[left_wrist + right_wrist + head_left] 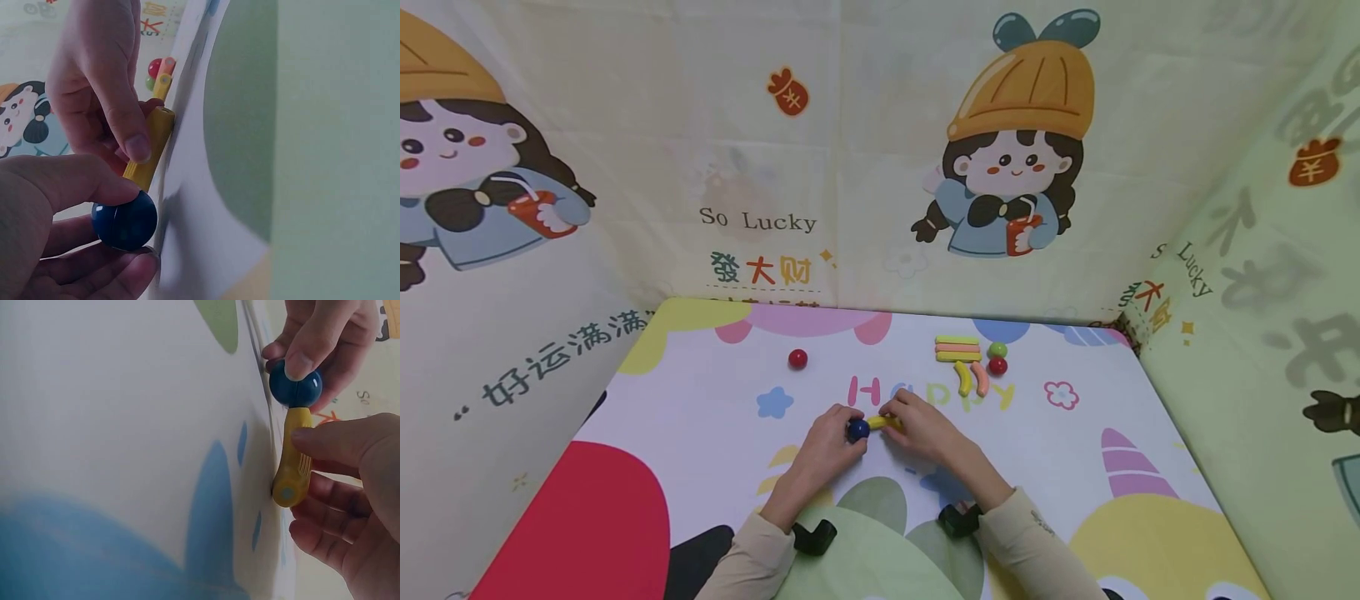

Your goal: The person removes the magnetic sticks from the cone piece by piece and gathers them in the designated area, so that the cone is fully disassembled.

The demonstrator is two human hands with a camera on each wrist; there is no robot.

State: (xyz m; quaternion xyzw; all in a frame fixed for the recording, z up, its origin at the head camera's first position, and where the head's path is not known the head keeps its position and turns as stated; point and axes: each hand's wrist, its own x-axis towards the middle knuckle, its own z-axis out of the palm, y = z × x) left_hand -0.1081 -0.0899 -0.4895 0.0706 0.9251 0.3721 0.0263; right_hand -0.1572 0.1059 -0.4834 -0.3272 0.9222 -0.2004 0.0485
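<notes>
Thumb and fingers of my left hand [826, 443] pinch a glossy dark blue ball [125, 220] low over the printed table. My right hand [928, 428] grips a short yellow toy rod [296, 456], slightly bent, with ribbed sides and a round disc at its outer end. In the right wrist view the rod's other end meets the ball, so the two pieces stand in one line between my hands. The left wrist view shows my right thumb along the rod's side, with the fingers partly hidden behind it.
A red ball [797, 359] lies alone farther back. At the back right are straight yellow and pink rods [957, 348] side by side, a curved yellow rod [962, 379], a curved pink rod [980, 379], a green ball [997, 350] and another red ball [997, 367]. Printed cloth [865, 167] walls the table.
</notes>
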